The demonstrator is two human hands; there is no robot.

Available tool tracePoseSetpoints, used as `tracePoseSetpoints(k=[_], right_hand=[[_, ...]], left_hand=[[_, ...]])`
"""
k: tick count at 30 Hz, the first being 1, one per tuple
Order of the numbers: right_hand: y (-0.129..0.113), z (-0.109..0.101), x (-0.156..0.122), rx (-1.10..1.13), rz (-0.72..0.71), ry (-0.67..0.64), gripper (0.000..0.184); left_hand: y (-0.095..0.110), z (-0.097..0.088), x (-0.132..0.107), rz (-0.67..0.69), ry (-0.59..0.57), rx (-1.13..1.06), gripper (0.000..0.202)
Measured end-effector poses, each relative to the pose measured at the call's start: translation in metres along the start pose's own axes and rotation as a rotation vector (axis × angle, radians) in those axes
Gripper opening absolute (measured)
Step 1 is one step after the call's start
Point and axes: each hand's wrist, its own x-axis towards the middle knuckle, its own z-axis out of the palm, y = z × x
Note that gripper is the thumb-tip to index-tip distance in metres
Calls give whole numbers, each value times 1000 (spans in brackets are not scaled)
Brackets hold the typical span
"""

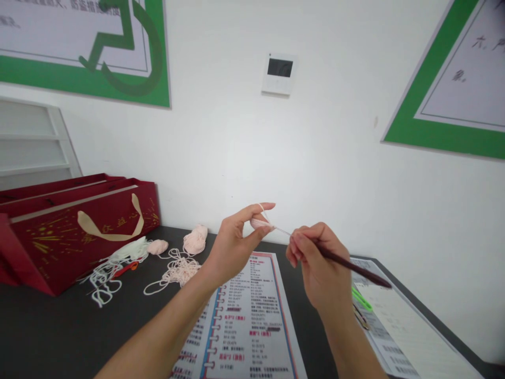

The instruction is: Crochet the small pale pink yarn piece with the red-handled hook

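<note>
My left hand pinches a small pale pink crochet piece between thumb and fingers, with a strand of yarn looped over the raised index finger. In my right hand is a crochet hook with a dark brown handle, held like a pen. Its thin metal shaft reaches left to the edge of the pink piece; whether the tip is inside a stitch is too small to tell. Both hands are raised above a printed pattern sheet.
Loose pink yarn, a pink yarn ball and white yarn lie on the dark table at left, near red gift bags. Papers and a bright green item are at right. A white wall stands behind.
</note>
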Motion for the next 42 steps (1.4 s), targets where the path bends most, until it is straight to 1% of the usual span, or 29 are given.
tracePoseSetpoints(k=[1, 2, 3, 4, 6, 8, 9, 10, 13, 16, 20, 21, 22, 24, 25, 27, 29, 30, 31, 32, 33, 34, 35, 37, 38, 39, 40, 42], right_hand=[[-1, -1, 1, 73, 56, -9, 22], [-2, -2, 2, 95, 83, -20, 22], [-3, -3, 2, 61, 77, -28, 21], [-4, -4, 2, -16, 32, -37, 19], [-6, -7, 0, -227, -136, -83, 13], [-8, -9, -2, -382, -291, -147, 13], [-9, -11, -2, -410, -329, -171, 13], [-9, -12, -2, -408, -331, -185, 14], [-8, -17, 0, -283, -235, -174, 14], [-4, -18, 6, -45, -129, -171, 14], [3, -8, 15, 311, 80, -230, 15], [6, -3, 15, 360, 115, -238, 16], [9, 1, 15, 382, 116, -222, 15], [15, 7, 11, 316, 30, -154, 14], [18, 9, 9, 207, -59, -111, 13], [24, 10, 4, -138, -309, -42, 13], [30, 8, 1, -504, -596, 1, 19], [32, 7, 1, -626, -722, 12, 23], [34, 6, 1, -682, -821, 13, 27], [35, 4, 1, -679, -875, 3, 30], [35, 4, 2, -628, -871, -19, 31], [35, 3, 3, -543, -809, -43, 29], [34, 2, 4, -432, -706, -66, 26], [32, 1, 6, -178, -458, -107, 15], [30, -1, 8, -64, -358, -129, 11], [29, -2, 9, 25, -288, -154, 9], [27, -4, 10, 81, -248, -181, 8], [24, -9, 12, 101, -209, -219, 9]], left_hand=[[0, 0, 0, 12, -7, 14, 30], [1, -1, 0, 20, -11, 23, 30], [1, -1, 0, 27, -14, 28, 29], [2, -2, 0, 29, -16, 29, 29], [4, -4, 1, 17, -23, 18, 28], [7, -6, 1, 0, -34, 5, 27], [8, -7, 1, -11, -41, 2, 26], [8, -7, 1, -20, -45, 0, 26], [9, -9, 1, -50, -60, -7, 24], [10, -11, 1, -98, -100, -63, 27], [8, -10, 2, -171, -159, -246, 40], [7, -8, 2, -190, -171, -292, 42], [7, -7, 2, -208, -177, -331, 43], [5, -2, 1, -236, -166, -395, 46], [4, 1, 1, -245, -150, -422, 47], [3, 6, 0, -264, -105, -470, 49], [3, 10, -1, -294, -65, -521, 50], [3, 11, -2, -313, -53, -548, 49], [3, 12, -2, -338, -51, -575, 48], [4, 11, -1, -364, -58, -603, 47], [4, 9, -1, -389, -75, -630, 47], [5, 7, 0, -413, -95, -654, 47], [5, 5, 1, -436, -114, -675, 47], [5, -1, 3, -473, -132, -704, 48], [5, -4, 4, -484, -131, -711, 48], [5, -7, 5, -490, -127, -714, 48], [4, -9, 5, -487, -123, -713, 48], [3, -14, 7, -464, -122, -704, 47]])
